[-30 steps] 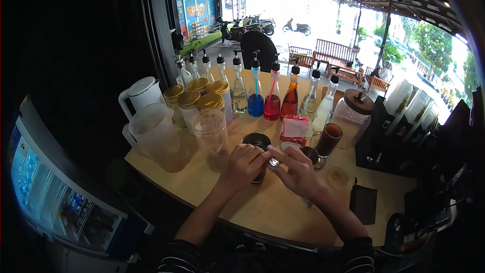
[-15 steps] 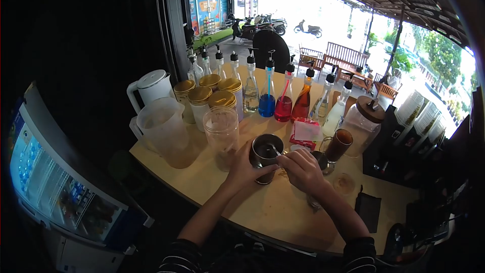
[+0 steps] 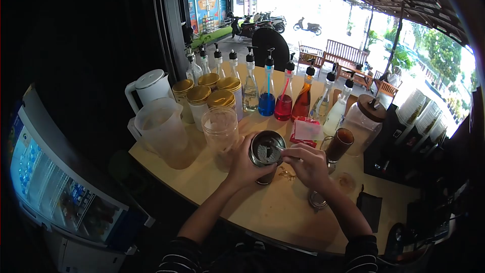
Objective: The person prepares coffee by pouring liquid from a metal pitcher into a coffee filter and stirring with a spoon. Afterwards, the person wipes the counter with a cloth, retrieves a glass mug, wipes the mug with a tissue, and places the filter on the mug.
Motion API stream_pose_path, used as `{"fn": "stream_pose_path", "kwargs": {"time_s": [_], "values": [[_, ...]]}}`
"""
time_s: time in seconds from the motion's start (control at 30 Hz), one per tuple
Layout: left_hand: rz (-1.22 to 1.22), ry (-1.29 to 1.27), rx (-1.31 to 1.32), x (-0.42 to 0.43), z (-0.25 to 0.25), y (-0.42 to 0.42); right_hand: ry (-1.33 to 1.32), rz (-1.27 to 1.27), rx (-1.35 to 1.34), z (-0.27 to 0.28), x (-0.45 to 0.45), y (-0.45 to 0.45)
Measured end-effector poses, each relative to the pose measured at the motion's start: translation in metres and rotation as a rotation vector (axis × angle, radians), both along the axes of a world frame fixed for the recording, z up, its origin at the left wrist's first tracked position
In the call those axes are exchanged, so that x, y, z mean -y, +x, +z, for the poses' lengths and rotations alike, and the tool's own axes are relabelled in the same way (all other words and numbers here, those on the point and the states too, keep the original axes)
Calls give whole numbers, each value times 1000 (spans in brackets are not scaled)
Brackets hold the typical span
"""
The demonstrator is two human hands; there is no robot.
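Observation:
My left hand [image 3: 243,166] is wrapped round a dark metal cup [image 3: 265,147], tilted with its opening towards me. Pale, grainy content shows inside it. At the cup's right rim, my right hand [image 3: 309,168] pinches a thin metal spoon handle [image 3: 281,146] whose end goes into the cup. Just left of the cup stands a clear plastic jar [image 3: 220,136]. A glass mug of brown drink [image 3: 339,144] is behind my right hand, and a red packet [image 3: 305,130] lies beyond the cup.
A plastic pitcher [image 3: 160,126], a white jug [image 3: 153,90] and gold-lidded jars [image 3: 198,97] are at the left. Pump bottles [image 3: 267,98] line the back. A wooden-lidded jar [image 3: 365,119], cup stacks [image 3: 414,108] and a black pouch [image 3: 370,207] are at the right.
My left hand has moved to the cup's side and tilted it towards me. My right hand, once beside the left over the cup, now holds the spoon at the rim. The view has shifted.

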State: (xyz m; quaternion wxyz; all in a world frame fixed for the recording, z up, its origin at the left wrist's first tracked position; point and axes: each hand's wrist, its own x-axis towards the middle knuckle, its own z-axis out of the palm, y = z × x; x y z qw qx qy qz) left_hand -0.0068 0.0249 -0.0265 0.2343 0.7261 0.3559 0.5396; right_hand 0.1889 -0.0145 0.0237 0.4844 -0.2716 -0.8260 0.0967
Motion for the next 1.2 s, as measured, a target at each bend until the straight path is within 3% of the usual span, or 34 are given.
{"fn": "stream_pose_path", "kwargs": {"time_s": [0.1, 0.2, 0.33, 0.5, 0.7, 0.83, 0.97, 1.2], "values": [[-18, -17, 18, 1, 11, 1, -169, 46, -71, 2, 6, -4], [-85, -9, 50, -1, 14, 1, -133, -79, -126, 6, 4, -7], [-172, 19, 135, -7, 14, -1, -157, 17, -65, 7, 6, -7], [-147, 73, -6, -7, 15, -5, -405, -22, -112, 19, 6, -4], [-97, 163, -195, -8, 25, -13, -384, 98, -124, 28, -13, 12], [-120, 192, -245, -7, 28, -12, -348, 97, 116, 50, -17, 16], [-126, 194, -234, -3, 30, -7, -337, 132, 51, 53, -21, 8], [-44, 222, -204, 3, 29, -5, -220, 115, 228, 71, -27, 9]]}}
